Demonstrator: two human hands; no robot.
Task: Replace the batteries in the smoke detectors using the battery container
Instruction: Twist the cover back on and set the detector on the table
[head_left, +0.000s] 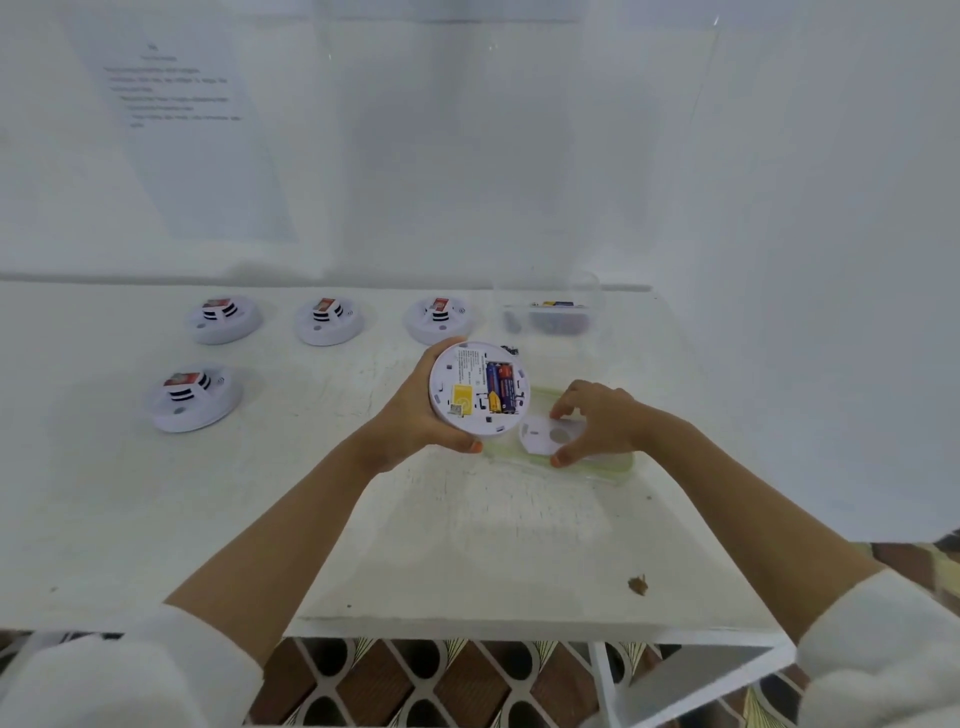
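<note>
Fingers of the left hand (410, 421) grasp the upturned smoke detector (457, 384), batteries (501, 387) showing; at its 4 o'clock, the right hand (597, 423) pinches the white cover (543, 434).

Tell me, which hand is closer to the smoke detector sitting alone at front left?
Left. The left hand, holding an opened detector, is to the right of the lone smoke detector, apart from it; the right hand, pinching a white cover, is farther right.
</note>
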